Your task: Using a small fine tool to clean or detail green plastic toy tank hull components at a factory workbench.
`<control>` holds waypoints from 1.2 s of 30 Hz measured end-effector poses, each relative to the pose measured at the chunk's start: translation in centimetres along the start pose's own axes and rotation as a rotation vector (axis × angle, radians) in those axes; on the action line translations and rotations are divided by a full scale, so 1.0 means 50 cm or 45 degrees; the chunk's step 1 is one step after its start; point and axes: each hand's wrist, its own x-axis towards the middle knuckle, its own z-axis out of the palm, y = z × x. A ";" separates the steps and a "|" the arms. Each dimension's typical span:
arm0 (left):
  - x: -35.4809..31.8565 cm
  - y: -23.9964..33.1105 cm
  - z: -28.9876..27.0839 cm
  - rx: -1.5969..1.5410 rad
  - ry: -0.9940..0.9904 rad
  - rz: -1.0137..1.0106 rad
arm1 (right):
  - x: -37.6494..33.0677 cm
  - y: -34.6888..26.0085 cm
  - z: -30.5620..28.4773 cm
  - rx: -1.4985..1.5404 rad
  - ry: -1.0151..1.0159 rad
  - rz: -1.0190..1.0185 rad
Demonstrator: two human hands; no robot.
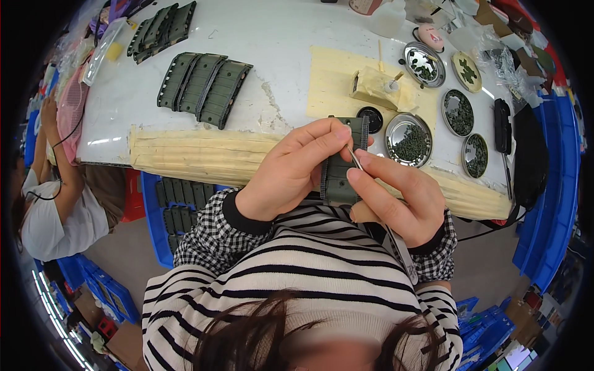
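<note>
In front of my chest, my left hand (291,167) is closed around a dark green ribbed plastic piece (340,182). My right hand (405,201) pinches metal tweezers (355,159), whose flat rear end points down toward my right sleeve. The tweezers' tip meets my left thumb and forefinger above the green piece. Whether a small part sits at the tip is hidden by my fingers. Just beyond my hands stand a round black-rimmed cap or dish (370,119) and a metal dish (409,141) of tiny dark green parts.
More dishes (458,112) of small green parts stand at right, beside a paper-wrapped block (374,89) on yellow paper. Curved green pieces (204,89) lie in stacks at left. Padding (204,154) lines the table's near edge. A blue crate (158,229) holds more pieces. Another person (65,204) sits at left.
</note>
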 end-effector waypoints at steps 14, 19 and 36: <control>-0.004 0.003 -0.008 0.092 0.004 -0.062 | -0.002 -0.002 -0.002 0.023 -0.052 0.040; -0.004 -0.001 -0.005 0.073 0.002 -0.054 | -0.003 -0.001 0.000 0.030 -0.043 0.040; -0.001 -0.002 -0.005 0.083 0.023 -0.067 | -0.006 0.002 0.001 0.049 -0.032 0.026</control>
